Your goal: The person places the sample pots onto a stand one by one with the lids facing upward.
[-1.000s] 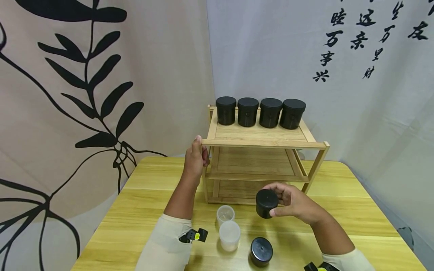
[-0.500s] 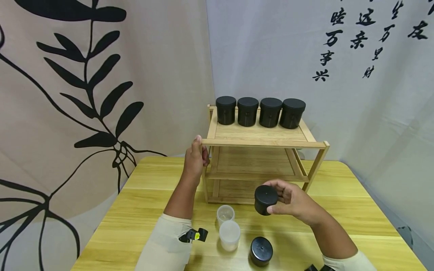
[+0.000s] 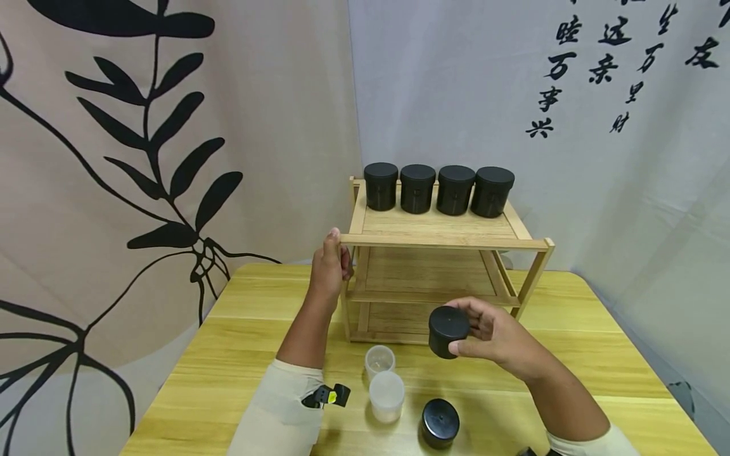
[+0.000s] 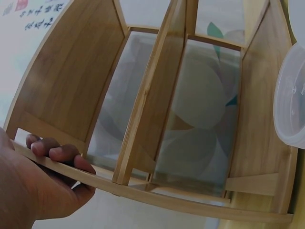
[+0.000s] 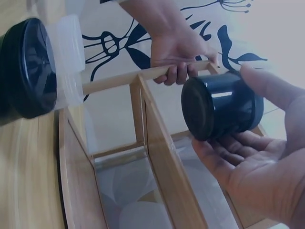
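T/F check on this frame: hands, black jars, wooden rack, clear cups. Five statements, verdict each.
1. The right hand holds a round black lidded jar in the air. True.
2. The left hand rests flat on the yellow wooden table. False: it grips the front left corner of the three-tier bamboo rack.
3. Four black jars stand on the rack's top tier. True.
4. The rack's middle tier holds a jar. False: no jar shows there.
5. Two clear plastic cups stand on the table. True.
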A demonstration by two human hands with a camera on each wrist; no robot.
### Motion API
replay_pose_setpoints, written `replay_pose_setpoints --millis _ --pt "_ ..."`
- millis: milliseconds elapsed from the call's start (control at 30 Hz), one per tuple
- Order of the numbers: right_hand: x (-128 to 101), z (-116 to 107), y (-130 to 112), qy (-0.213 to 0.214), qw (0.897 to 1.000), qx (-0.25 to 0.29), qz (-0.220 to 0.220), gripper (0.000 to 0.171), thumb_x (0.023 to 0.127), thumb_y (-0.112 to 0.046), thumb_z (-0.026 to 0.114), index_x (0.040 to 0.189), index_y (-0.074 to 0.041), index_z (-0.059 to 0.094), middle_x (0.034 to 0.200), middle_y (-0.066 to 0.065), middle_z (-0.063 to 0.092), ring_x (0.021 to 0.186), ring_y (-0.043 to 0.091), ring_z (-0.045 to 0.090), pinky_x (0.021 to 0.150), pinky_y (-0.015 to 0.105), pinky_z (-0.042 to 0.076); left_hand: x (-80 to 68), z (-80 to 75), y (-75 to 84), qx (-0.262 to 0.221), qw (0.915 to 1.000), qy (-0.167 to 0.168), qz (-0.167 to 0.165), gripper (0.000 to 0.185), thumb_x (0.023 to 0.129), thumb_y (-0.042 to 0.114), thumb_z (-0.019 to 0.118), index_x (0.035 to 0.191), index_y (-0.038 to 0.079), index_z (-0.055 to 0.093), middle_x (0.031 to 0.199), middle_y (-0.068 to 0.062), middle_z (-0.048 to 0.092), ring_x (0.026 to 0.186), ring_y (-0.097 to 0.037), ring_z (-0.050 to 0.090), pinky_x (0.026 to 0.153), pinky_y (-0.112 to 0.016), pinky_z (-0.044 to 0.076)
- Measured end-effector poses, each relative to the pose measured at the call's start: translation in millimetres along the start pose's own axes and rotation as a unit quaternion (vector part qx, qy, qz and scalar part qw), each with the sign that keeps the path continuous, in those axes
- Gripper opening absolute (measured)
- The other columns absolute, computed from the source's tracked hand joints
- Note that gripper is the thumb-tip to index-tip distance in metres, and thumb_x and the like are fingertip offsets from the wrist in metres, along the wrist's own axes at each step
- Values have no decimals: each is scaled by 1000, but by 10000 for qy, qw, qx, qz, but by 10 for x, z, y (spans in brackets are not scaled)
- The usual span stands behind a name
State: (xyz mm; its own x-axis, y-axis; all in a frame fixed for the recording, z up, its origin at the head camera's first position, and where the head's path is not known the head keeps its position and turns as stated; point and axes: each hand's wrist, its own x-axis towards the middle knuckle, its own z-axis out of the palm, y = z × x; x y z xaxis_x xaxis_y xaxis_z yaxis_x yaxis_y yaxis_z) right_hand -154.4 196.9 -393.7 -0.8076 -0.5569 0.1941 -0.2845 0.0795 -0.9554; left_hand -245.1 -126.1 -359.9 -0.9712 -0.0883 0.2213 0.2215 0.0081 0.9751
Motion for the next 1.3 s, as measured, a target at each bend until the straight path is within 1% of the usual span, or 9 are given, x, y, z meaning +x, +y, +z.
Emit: replay_pose_setpoints --millis 167,300,467,633,867,967,1100,1300 --pt "-13 50 -74 249 9996 25 127 53 101 -2 73 147 8 50 131 3 72 117 16 73 97 30 61 8 -3 -19 44 10000 -59 -18 67 109 63 32 65 14 41 62 2 40 57 -17 34 62 -34 34" --pt "1 77 -154 427 9990 -7 148 52 100 -1 74 146 9 51 129 3 72 115 15 74 93 31 63 8 -2 -18 101 9999 -108 7 67 109 63 31 65 14 40 61 2 39 57 -16 34 61 -33 34" --pt "53 104 -310 651 9976 -121 220 54 99 -3 76 146 7 52 130 4 72 115 13 74 90 31 64 9 0 -16 31 10000 -60 -7 66 108 62 33 65 14 41 60 2 40 57 -17 34 62 -34 34" --pt "94 123 -452 744 9964 -328 230 54 99 -5 78 146 5 54 134 13 71 117 13 75 92 30 64 10 2 -22 19 10000 -59 -22 66 109 62 31 65 14 41 60 2 39 58 -18 34 63 -35 34" --pt "145 140 -577 774 9956 -475 237 54 99 -8 78 147 3 55 139 24 67 118 13 75 92 29 64 -2 7 -18 -86 9999 -27 104 65 110 58 32 65 13 41 58 1 38 55 -15 33 61 -34 33" --pt "167 153 -620 839 9948 -518 265 55 99 -10 79 147 2 55 140 25 66 119 12 74 93 29 63 1 10 -10 -76 9999 -44 132 65 110 59 32 65 13 41 59 1 38 55 -15 33 61 -35 33" --pt "206 186 -667 936 9936 -541 322 55 99 -12 79 148 -1 55 142 23 66 120 12 73 94 28 62 13 0 -24 -75 10000 -8 55 64 111 57 32 65 13 41 58 2 38 56 -15 33 61 -34 34" --pt "281 223 -741 1049 9924 -605 231 55 99 -12 80 148 -3 56 141 22 66 119 14 73 93 28 62 11 7 -25 -125 9999 5 84 64 111 56 32 64 14 41 58 3 38 56 -15 33 60 -34 34"
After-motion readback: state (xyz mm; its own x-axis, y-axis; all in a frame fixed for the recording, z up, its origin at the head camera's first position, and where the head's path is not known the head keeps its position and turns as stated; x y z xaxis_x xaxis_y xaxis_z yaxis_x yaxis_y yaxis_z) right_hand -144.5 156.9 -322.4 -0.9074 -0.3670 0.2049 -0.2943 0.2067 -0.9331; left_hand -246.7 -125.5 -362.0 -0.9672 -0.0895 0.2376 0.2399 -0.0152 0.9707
